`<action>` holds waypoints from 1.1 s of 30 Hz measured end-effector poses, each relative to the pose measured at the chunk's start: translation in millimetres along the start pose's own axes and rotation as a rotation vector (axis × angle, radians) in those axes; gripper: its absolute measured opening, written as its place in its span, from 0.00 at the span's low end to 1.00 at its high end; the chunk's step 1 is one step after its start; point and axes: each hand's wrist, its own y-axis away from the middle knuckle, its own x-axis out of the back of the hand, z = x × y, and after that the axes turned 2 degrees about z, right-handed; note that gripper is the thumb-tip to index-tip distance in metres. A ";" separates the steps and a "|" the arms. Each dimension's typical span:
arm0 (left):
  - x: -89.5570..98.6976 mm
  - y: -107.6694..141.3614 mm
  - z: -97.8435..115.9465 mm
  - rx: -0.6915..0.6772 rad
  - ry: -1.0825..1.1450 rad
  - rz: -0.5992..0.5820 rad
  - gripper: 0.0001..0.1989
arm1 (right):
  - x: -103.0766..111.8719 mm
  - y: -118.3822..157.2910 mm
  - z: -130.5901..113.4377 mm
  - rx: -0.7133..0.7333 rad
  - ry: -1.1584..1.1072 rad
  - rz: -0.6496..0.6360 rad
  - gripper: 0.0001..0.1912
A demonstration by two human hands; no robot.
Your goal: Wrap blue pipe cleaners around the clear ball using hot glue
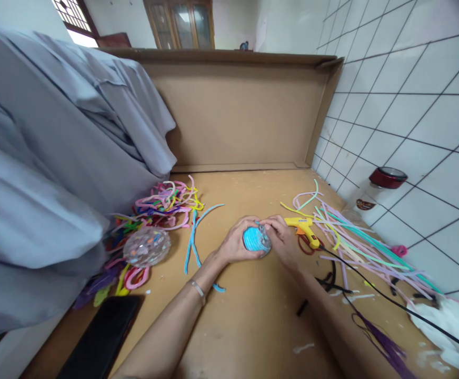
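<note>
A small clear, rounded plastic piece, partly wrapped in rows of blue pipe cleaner (255, 239), is cupped in my left hand (237, 239). My right hand (282, 237) is closed at its upper right edge, with thumb and fingertips pinching the blue pipe cleaner where it meets the bare plastic; the exact grip is partly hidden. Loose blue pipe cleaners (192, 242) lie crossed to the left of my left hand. Just right of my right hand rests a yellow glue gun (306, 229) with a black cord.
A heap of coloured pipe cleaners (166, 202) and a clear faceted plastic ball (147, 247) lie left, beside a grey cloth (75, 147). A black phone (101, 337) is at front left. Right are pastel pipe cleaners (363, 239), a red-lidded jar (375, 195), black scraps and purple strands (383, 342).
</note>
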 end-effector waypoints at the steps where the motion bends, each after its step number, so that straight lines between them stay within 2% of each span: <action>1: 0.1 -0.1 0.3 -0.010 -0.002 0.000 0.32 | -0.2 0.3 -0.3 0.000 0.004 -0.004 0.12; 12: 0.3 -2.1 8.0 -0.043 -0.058 -0.008 0.31 | 1.2 -1.2 -3.1 -0.011 0.011 -0.060 0.11; 21: 0.4 -0.2 4.4 -0.019 -0.054 -0.012 0.31 | -2.1 -0.5 4.6 -0.091 -0.060 0.040 0.09; 33: -0.9 -0.5 7.3 -0.041 -0.078 0.000 0.31 | -0.8 -0.2 -0.6 0.046 0.056 -0.029 0.12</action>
